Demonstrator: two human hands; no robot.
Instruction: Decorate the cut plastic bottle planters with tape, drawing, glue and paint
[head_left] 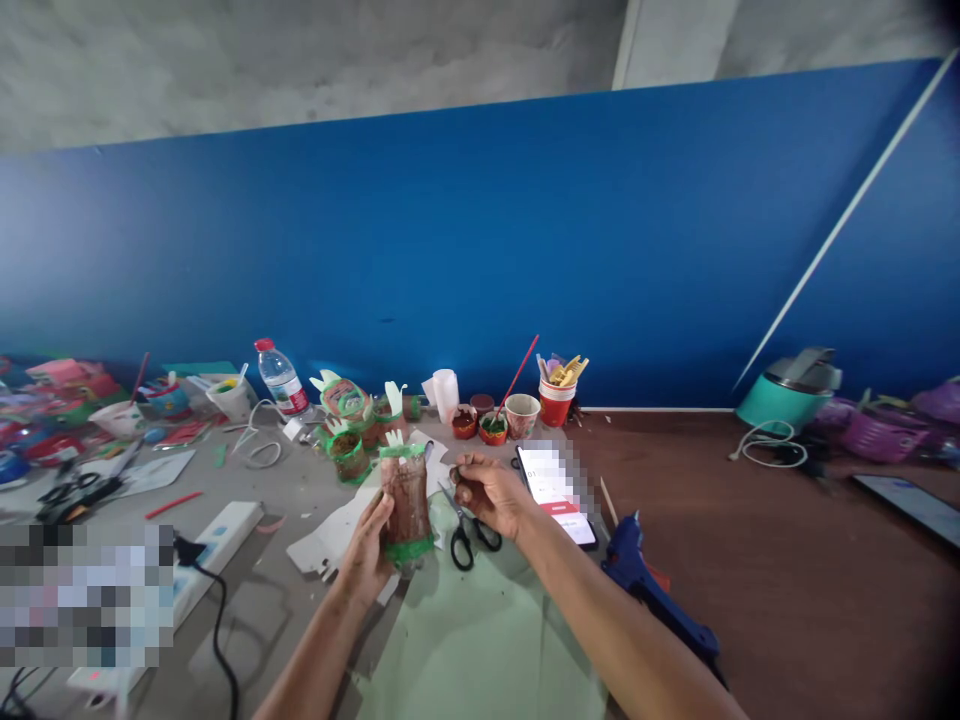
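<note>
My left hand [373, 540] grips a brown-painted bottle piece [406, 500] with green bands at its top and bottom, held upright over the table. White finger-like cut-outs rise behind its top edge. Just right of it is my right hand [487, 492], thumb and fingers pinched together around something small and dark that I cannot make out. Black-handled scissors [463, 545] lie below the right hand. Underneath is a pale green paper sheet [480, 640], with white paper scraps [322, 545] to its left.
Behind stand similar green-banded pieces [349, 455], paint cups [493, 428], a patterned paper cup [522, 415] and a red cup of sticks [556, 400]. A phone [559, 495] and a blue glue gun [652, 590] lie right; a power strip [225, 540] and water bottle [283, 380] left.
</note>
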